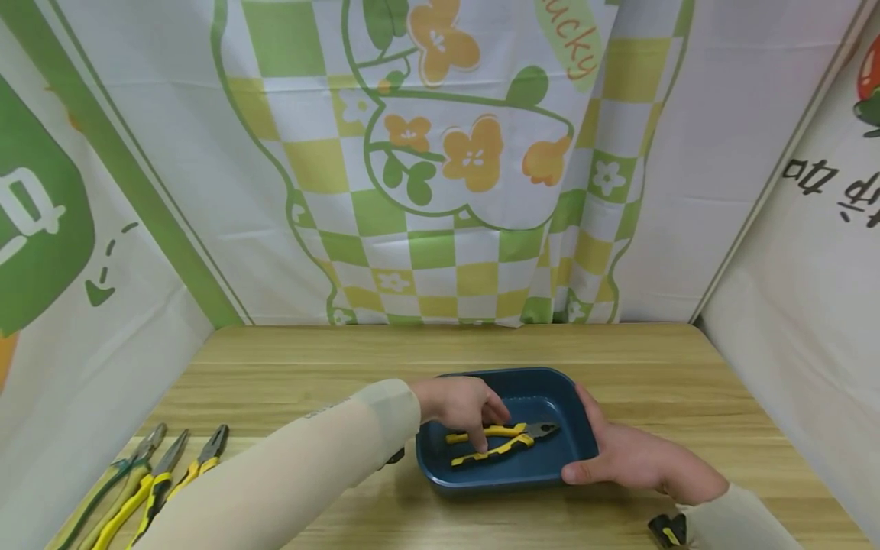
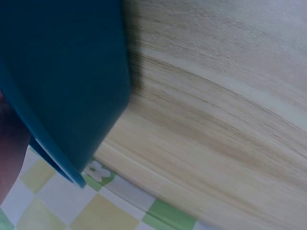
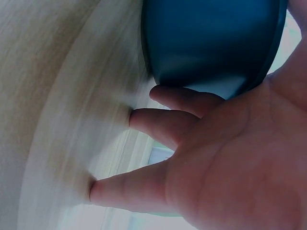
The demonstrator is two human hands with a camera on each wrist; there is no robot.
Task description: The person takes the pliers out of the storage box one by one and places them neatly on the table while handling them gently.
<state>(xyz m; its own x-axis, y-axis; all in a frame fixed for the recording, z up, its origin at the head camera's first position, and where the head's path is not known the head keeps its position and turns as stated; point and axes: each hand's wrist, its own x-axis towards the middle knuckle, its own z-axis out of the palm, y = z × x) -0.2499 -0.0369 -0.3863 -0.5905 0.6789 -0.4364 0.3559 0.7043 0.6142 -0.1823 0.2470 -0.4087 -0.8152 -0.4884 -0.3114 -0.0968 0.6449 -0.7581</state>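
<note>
A dark blue rectangular box (image 1: 509,483) sits on the wooden table. Inside it lies a pair of combination pliers (image 1: 543,429), jaws to the right, with yellow and black handles spread apart. From the left my left hand (image 1: 462,402) reaches over the box's rim, thumb on the near handle and bent fingers by the far one; I cannot tell whether it pinches them. In the left wrist view, the box hides most of that hand. My right hand (image 1: 629,456) steadies the right end, thumb at the front corner. The right wrist view shows its straight fingers (image 3: 134,189) spread, tips touching the table.
At the table's left front lie several pliers with long jaws, among them green-handled pliers (image 1: 127,473) and yellow-handled pliers (image 1: 161,470), partly behind the left sleeve (image 1: 296,466). A small black and yellow item (image 1: 667,528) lies by the right wrist. Printed curtains (image 1: 454,260) enclose the table.
</note>
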